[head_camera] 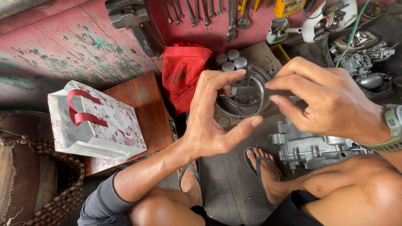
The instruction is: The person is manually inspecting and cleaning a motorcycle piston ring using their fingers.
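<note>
The person wore a grey sleeve point(100, 205) pushed up on the left arm, bunched just above the elbow, while the forearm below it was bare. The left hand point(211, 121) carried no ring or glove. On the right wrist sat an olive-green watch point(391, 127) with a ribbed strap and a thick round case; the right hand point(331, 98) was bare as well. Dark shorts point(293, 209) covered the thighs, and both feet were in grey flip-flops point(261, 165) with thin straps.
</note>
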